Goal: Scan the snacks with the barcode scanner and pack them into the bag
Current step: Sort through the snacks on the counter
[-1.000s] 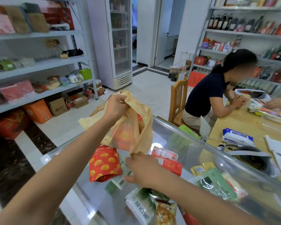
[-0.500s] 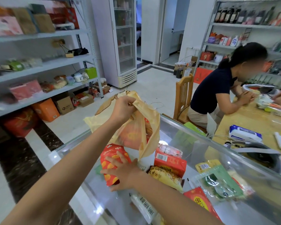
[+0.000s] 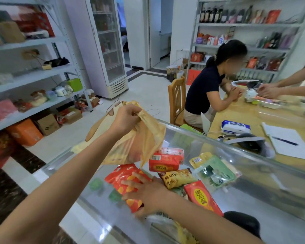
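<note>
— Where does everything sit, starting with the big pieces?

— The glass counter [image 3: 253, 199] carries the lot. Above its near-left part hangs the yellow plastic bag [image 3: 123, 150], held up by the left hand [image 3: 125, 118], whose fingers are clenched around the gathered rim. The film looks thin, limp and light, and the mouth sags half closed, so I'd judge it needs spreading before anything slides in.

— And the snack in play?

— The red pouch [image 3: 123, 176] lies on the glass just below the bag, with the right hand [image 3: 148, 192] grasping its lower end, fingers [image 3: 130, 183] curled over the face. It seems puffy, light and slick. Take it by the flat sealed edge, not the belly, since the contents probably crush.

— The rest?

— The green pack [image 3: 217, 170], red carton [image 3: 163, 160] and brown packet [image 3: 178, 177] wait beside it. The carton looks stiff and easiest to grab. I cannot pick out the scanner.
</note>
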